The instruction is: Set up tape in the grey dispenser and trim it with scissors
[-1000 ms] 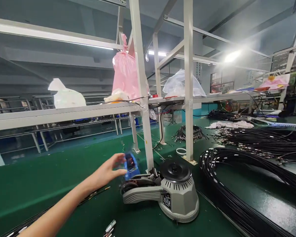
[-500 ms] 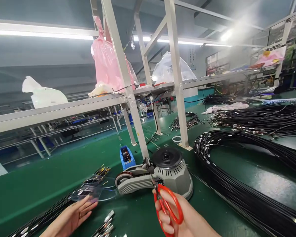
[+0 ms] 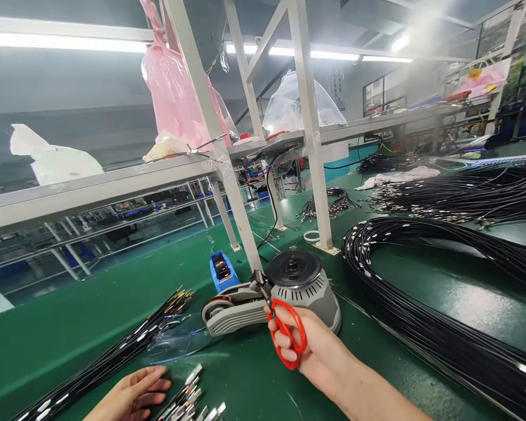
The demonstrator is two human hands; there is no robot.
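Observation:
My right hand (image 3: 315, 351) grips red-handled scissors (image 3: 284, 330), their blades pointing up at the grey tape dispenser (image 3: 284, 292) on the green bench. My left hand (image 3: 129, 397) lies low at the bottom edge, fingers loosely apart, holding nothing. It rests between a long bundle of black cables (image 3: 114, 356) and a heap of metal-tipped cable ends (image 3: 193, 400). A clear plastic strip (image 3: 175, 345) lies on the bench just above that hand. A small blue tape holder (image 3: 221, 270) stands behind the dispenser.
Large coils of black cable (image 3: 421, 304) cover the bench on the right. White frame posts (image 3: 311, 146) rise behind the dispenser and carry a shelf (image 3: 114, 187) with pink and clear bags. A white tape ring (image 3: 311, 235) lies near one post.
My left hand has drawn back from the blue holder to the bench's near edge. My right hand came into view with the scissors and moved closer to the dispenser. The view has tilted down.

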